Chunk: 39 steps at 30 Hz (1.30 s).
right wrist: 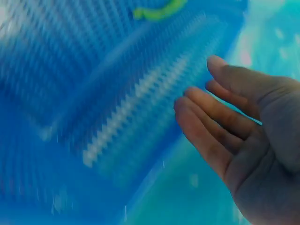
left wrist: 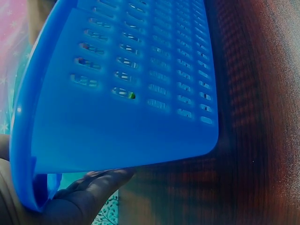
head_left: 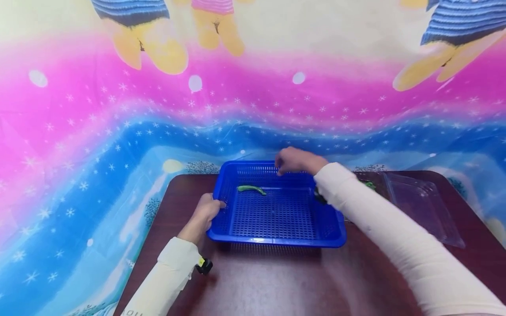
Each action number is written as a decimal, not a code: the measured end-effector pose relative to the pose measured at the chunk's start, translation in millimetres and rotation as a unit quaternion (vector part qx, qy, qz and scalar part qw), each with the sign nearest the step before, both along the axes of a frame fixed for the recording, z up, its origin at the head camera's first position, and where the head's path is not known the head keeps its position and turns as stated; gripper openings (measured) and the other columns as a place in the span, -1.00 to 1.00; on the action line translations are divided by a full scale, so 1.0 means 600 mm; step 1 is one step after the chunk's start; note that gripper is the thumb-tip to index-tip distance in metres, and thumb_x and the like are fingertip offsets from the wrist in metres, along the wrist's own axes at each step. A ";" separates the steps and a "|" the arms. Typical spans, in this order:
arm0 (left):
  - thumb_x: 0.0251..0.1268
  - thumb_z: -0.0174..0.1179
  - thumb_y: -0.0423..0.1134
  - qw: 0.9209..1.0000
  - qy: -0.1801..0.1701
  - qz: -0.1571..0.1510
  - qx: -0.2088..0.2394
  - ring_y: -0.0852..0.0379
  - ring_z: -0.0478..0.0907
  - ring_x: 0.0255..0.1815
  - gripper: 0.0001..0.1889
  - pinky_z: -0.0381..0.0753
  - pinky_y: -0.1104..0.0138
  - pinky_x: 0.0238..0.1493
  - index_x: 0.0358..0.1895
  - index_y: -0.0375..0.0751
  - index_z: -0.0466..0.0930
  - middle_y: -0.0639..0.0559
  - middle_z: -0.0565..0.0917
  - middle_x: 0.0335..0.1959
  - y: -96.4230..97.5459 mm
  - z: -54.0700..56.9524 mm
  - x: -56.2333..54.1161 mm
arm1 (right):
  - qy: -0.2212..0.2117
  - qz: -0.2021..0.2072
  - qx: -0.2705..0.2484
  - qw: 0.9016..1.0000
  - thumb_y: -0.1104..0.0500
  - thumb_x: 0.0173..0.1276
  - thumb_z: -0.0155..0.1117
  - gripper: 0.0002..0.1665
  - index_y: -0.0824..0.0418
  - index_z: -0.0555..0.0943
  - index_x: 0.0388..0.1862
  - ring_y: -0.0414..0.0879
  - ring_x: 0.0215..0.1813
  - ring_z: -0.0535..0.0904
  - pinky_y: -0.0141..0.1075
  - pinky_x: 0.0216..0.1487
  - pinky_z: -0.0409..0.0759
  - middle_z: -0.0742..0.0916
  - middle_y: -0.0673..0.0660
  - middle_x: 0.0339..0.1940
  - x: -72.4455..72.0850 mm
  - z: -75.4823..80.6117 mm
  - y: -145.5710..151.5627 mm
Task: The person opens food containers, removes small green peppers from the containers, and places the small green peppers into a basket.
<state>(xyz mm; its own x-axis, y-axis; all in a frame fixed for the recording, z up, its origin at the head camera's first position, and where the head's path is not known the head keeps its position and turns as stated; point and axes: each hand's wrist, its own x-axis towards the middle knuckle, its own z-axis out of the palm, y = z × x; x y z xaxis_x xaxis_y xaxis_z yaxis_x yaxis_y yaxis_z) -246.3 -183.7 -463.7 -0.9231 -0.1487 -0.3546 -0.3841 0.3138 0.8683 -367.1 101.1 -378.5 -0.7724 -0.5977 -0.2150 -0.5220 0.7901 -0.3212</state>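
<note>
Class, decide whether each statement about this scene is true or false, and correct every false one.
1. The left hand grips the side of the blue basket. True.
2. Three carrots lie in the basket. False: a single long green vegetable lies there.
3. The right hand is holding nothing. True.
4. Nothing transparent lies to the right of the basket. False: a clear plastic container lies there.
5. The work surface is white. False: the table is dark reddish brown.
6. The backdrop is printed with white snowflakes. True.
</note>
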 end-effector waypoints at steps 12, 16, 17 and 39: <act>0.39 0.00 -0.50 1.000 -0.010 0.010 0.004 -0.27 0.64 0.13 -0.61 0.58 -0.17 0.27 0.25 -0.51 0.48 -0.42 0.63 0.18 -0.012 0.007 0.001 | -0.005 -0.053 0.005 0.999 0.28 0.37 0.33 -0.66 0.45 0.63 0.06 0.00 -0.17 0.70 -0.01 0.00 0.74 0.79 0.24 -0.12 0.001 0.058 0.226; 0.40 -0.01 -0.50 1.000 -0.010 0.006 0.003 -0.28 0.64 0.14 -0.60 0.58 -0.17 0.28 0.27 -0.51 0.47 -0.43 0.63 0.19 -0.013 0.006 0.002 | -0.008 -0.067 0.028 0.997 0.29 0.35 0.34 -0.66 0.47 0.65 0.03 0.00 -0.23 0.71 0.01 -0.07 0.74 0.80 0.21 -0.20 0.008 0.043 0.289; 0.40 -0.01 -0.50 1.000 -0.010 0.006 0.003 -0.28 0.64 0.14 -0.60 0.59 -0.17 0.27 0.27 -0.50 0.47 -0.43 0.63 0.19 -0.013 0.006 0.002 | -0.002 -0.068 0.036 0.997 0.30 0.33 0.35 -0.67 0.46 0.66 0.02 0.02 -0.22 0.72 0.03 -0.07 0.73 0.80 0.21 -0.20 0.010 0.039 0.302; 0.40 -0.01 -0.48 1.000 -0.001 -0.004 0.004 -0.28 0.67 0.10 -0.57 0.62 -0.17 0.22 0.30 -0.51 0.43 -0.43 0.64 0.17 -0.010 0.005 0.009 | -0.021 0.076 0.108 0.991 0.37 0.08 0.56 -0.54 0.42 0.71 0.01 0.14 -0.07 0.74 -0.19 -0.17 0.77 0.76 0.33 0.00 0.065 -0.095 0.381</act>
